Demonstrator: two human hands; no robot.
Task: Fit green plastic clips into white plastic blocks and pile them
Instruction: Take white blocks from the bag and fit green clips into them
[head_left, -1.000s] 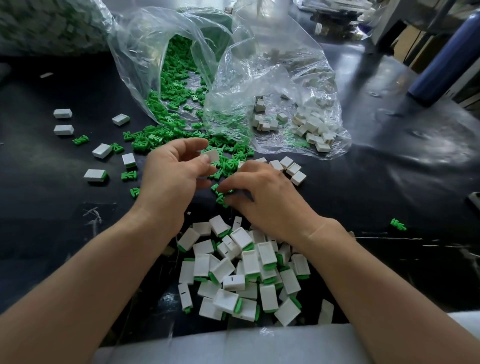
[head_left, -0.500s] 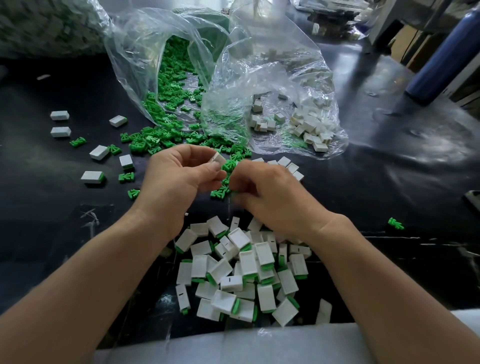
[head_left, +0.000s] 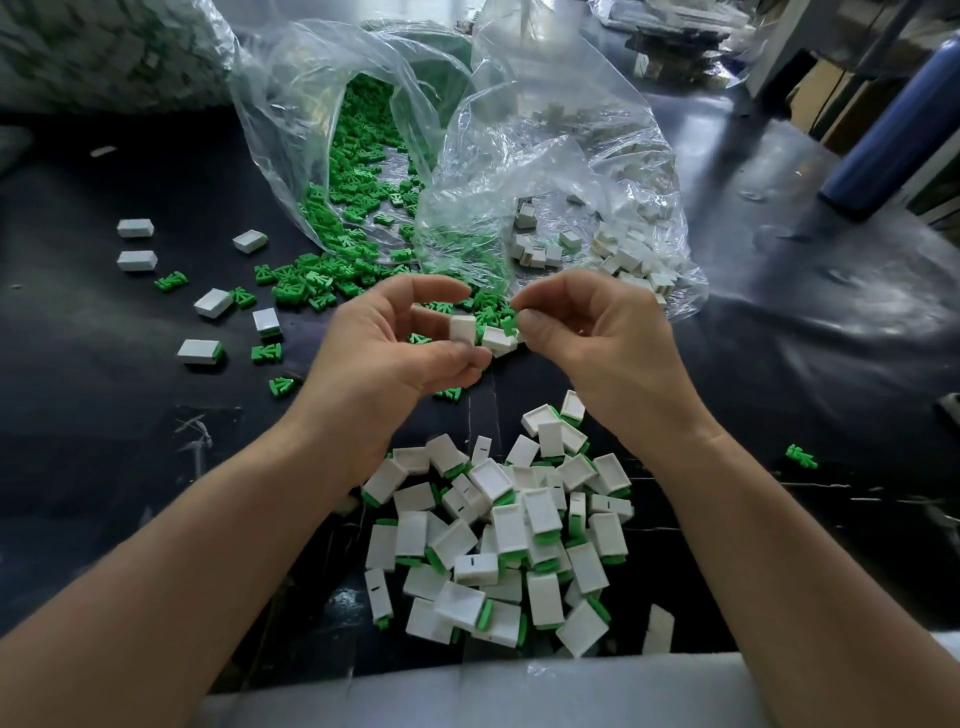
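Above the black table (head_left: 156, 467), between the two hands, a white block (head_left: 462, 328) stands upright, held by the left hand (head_left: 384, 358) between thumb and curled fingers. Just beside it the right hand (head_left: 608, 353) pinches a green clip (head_left: 509, 325) at its fingertips. A second block (head_left: 497, 340) shows right under the clip; whether the hand holds it or it lies on the table cannot be told.

Near the person lies the pile (head_left: 498, 545) of finished blocks, green showing at their ends. Beyond the hands, loose clips (head_left: 311, 286) spill from a clear bag (head_left: 291, 135), and the hands hide part of that spill. A second bag (head_left: 597, 156), beside the first, holds plain white blocks behind crumpled film. Stray blocks (head_left: 135, 260) dot the left of the table, one lone clip (head_left: 800, 457) lies well apart at the right, and a blue cylinder (head_left: 883, 130) leans at the far right.

A second ago the right hand was down among the loose clips. Half a second ago both hands were close together with their backs up. Now they are raised and turned inward, so block and clip show. The pile looks unchanged.
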